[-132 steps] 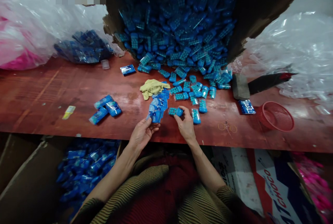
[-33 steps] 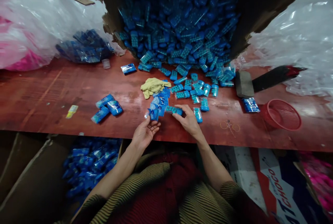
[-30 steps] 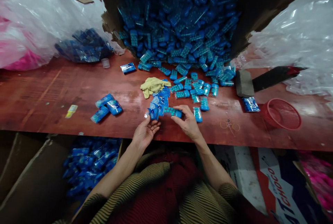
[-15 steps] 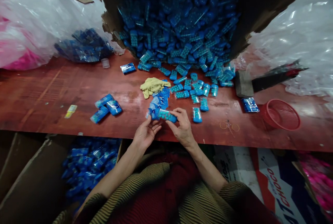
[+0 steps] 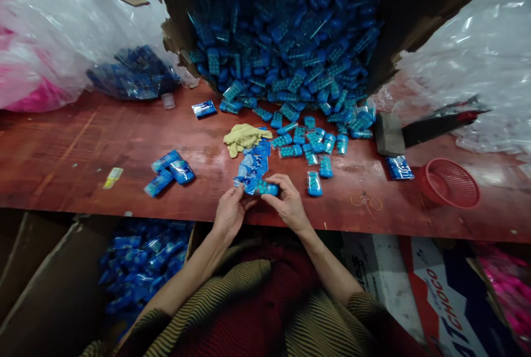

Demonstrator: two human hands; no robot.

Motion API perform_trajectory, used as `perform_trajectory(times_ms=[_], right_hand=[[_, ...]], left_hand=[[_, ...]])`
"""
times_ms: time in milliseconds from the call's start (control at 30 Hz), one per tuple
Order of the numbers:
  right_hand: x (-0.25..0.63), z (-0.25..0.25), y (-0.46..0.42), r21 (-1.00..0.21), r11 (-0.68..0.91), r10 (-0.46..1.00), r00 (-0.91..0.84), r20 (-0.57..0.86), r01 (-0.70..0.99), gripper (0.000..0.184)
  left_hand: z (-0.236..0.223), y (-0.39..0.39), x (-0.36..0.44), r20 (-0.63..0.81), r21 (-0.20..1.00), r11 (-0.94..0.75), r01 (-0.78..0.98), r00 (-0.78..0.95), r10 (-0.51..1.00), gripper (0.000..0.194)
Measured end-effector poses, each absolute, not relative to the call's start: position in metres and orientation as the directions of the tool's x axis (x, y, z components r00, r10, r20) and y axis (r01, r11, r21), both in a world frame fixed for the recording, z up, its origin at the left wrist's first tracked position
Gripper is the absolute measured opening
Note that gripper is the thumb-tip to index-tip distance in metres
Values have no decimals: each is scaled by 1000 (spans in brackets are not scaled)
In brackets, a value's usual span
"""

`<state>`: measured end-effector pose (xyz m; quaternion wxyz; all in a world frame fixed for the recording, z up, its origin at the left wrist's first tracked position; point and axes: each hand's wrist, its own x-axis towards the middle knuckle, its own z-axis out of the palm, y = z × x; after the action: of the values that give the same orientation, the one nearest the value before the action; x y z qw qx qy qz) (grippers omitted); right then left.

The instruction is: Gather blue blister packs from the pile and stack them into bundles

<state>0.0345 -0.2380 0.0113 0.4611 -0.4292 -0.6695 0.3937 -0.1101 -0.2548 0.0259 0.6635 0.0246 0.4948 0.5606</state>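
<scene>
My left hand (image 5: 229,211) is closed, its thumb and fingers pinching a blue printed plastic sleeve (image 5: 249,184). My right hand (image 5: 289,206) grips a small clear container with a blue end and teal balls inside (image 5: 267,188) between thumb and fingers. The container's left end meets the sleeve and seems partly inside it. Just beyond my hands lies a fanned stack of flat blue sleeves (image 5: 256,157), with a crumpled yellow cloth (image 5: 245,138) at its far end. Right of my right hand lies a loose container (image 5: 314,183).
A torn carton (image 5: 176,36) spills many containers (image 5: 290,80) onto the red table (image 5: 83,152). Three sleeved packs (image 5: 166,172) lie left. At right are a red basket (image 5: 450,183), a grey block (image 5: 390,134) and rubber bands (image 5: 365,201). Below the table edge sits a heap of blue packs (image 5: 145,263).
The container in my right hand has shifted slightly left and down into the sleeve's mouth. My left fingers have closed more around the sleeve.
</scene>
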Motion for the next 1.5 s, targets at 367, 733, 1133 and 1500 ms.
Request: perform_trajectory(times_ms=[367,733,1133,1500], right_hand=[[19,-6,-248,-931,297,955,-38,296,212,25],[20,3,-259,-930,315,947,-133,294,188,26],[26,5,-247,-1000,23,986,-166,24,-9,24],[30,16,-245,-998,61,938,-343,59,-5,30]], left_hand=[[19,-252,-114,-579,563,326,-759,-81,811,13],[22,-248,-116,-667,433,459,-776,67,742,5],[30,-250,-119,-594,551,509,-662,117,796,11],[24,-251,-132,-536,511,556,-656,263,802,21]])
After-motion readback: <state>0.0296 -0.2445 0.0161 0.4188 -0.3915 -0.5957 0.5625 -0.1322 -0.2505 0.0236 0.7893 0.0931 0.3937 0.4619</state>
